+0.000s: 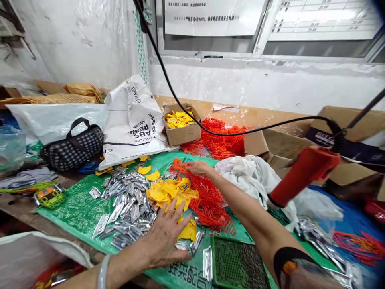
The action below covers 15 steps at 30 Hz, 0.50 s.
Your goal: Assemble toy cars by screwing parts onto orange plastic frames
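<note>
My left hand [167, 237] is open, its fingers spread over the near edge of a heap of yellow plastic pieces [168, 192]. No object shows in its grasp. My right hand [199, 167] reaches to the far side of a pile of red plastic lattice pieces [207, 196], fingers stretched out and touching them or just above. Some of its fingertips are hard to make out among the red. Left of the yellow heap lie many shiny silver metal parts [129, 200]. A green tray [225, 261] holding small dark screw-like pieces stands right of my left hand.
A red-handled power screwdriver [306, 174] hangs from a black cable [168, 76] at right, above my forearm. Behind are a white resin sack [132, 120], a cardboard box [183, 134] of yellow pieces and more red pieces [222, 138]. White cloth [249, 174] lies beside my right forearm.
</note>
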Tool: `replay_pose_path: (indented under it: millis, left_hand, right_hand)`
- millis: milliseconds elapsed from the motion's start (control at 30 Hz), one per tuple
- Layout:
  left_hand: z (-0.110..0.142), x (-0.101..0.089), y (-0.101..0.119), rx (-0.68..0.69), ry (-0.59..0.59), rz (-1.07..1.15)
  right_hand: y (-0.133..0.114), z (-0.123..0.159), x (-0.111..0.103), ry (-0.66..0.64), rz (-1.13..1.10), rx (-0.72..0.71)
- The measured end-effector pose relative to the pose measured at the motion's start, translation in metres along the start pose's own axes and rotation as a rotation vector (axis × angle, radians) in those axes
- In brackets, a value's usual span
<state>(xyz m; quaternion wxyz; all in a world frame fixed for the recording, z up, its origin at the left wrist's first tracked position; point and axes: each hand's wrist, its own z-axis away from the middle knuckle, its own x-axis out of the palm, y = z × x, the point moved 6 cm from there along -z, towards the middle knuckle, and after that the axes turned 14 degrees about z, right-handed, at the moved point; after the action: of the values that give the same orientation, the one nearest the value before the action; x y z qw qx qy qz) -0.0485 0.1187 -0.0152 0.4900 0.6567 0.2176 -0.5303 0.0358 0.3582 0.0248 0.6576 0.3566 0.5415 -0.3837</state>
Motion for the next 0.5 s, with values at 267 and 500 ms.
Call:
replay_pose_path:
  millis: [267, 500]
  left_hand:
    - [-0.029, -0.007, -0.035, -0.152, 0.161, -0.182]
    - [-0.046, -0.014, -0.041, -0.199, 0.254, -0.165]
  right_hand:
    - [0.004, 0.097, -0.015, 0.275, 0.057, 0.077]
    - [0.018, 0.191, 0.023, 0.189, 0.068, 0.145]
